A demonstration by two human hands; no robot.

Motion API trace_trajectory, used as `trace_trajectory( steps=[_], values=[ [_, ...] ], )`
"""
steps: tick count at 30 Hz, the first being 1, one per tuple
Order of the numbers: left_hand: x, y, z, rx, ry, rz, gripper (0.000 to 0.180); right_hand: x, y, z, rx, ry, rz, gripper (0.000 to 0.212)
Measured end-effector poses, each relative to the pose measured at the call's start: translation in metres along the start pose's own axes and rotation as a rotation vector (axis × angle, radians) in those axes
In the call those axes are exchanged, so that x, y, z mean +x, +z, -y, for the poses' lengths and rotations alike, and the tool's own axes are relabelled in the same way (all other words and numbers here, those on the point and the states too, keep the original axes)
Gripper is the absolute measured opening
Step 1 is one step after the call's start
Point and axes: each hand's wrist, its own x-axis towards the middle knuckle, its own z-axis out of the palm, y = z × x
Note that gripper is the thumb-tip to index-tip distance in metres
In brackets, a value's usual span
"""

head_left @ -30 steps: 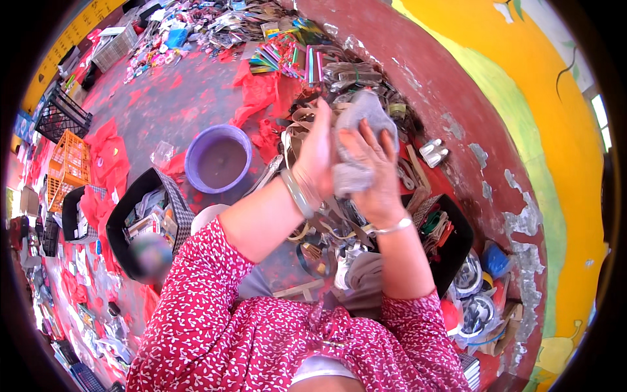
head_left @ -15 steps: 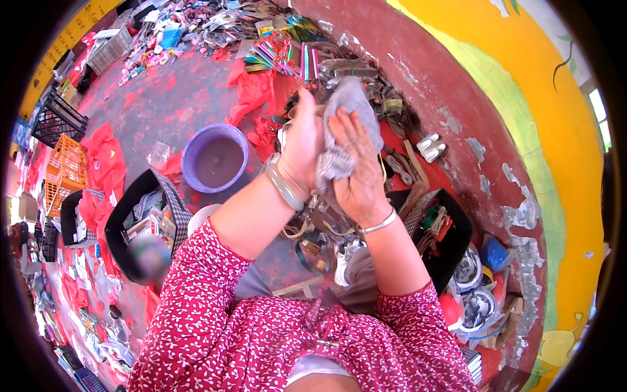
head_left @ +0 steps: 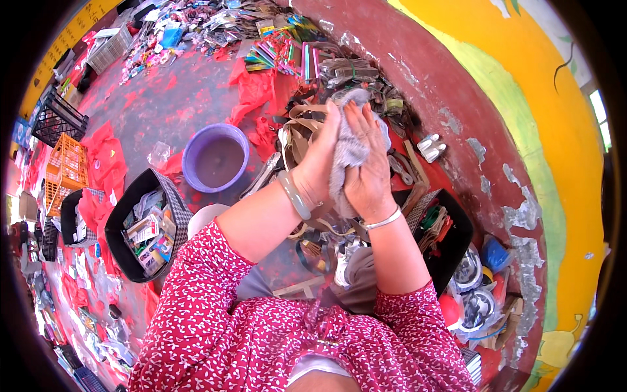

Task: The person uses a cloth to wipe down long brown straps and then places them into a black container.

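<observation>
Between my two palms, held out in front of me, is a wrung, crumpled grey cloth (head_left: 349,149). My left hand (head_left: 319,162) presses it from the left, its fingers pointing up and partly hidden behind the thumb side. From the right, my right hand (head_left: 369,171) lies flat against the cloth with fingers stretched along it. A bit of the cloth sticks out past the fingertips and below the palms. Beneath the hands lies a heap of brown straps (head_left: 302,130). To the left of my left forearm stands a purple basin (head_left: 187,168) holding murky water.
A black bin (head_left: 116,238) of small packets stands left, another black bin (head_left: 462,225) right. Plastic-wrapped goods (head_left: 480,307) lie by the peeling red wall (head_left: 457,150). Orange crate (head_left: 65,163) sits far left. Sorted bundles and piles cover the floor's far side.
My palms have come closer together around the cloth, and my left hand has moved right onto it. More of the brown straps now shows. The basin has not moved.
</observation>
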Motion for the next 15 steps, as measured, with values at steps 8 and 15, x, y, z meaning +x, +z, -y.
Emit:
trace_trajectory(
  steps=[8, 15],
  values=[
    [0.012, -0.001, -0.035, -0.130, 0.043, 0.061, 0.085, -0.022, 0.019, 0.010, -0.046, -0.036, -0.025, 0.054],
    [-0.003, -0.002, 0.007, 0.028, -0.038, -0.070, 0.058, 0.007, -0.002, 0.001, -0.008, -0.034, -0.036, 0.049]
  ],
)
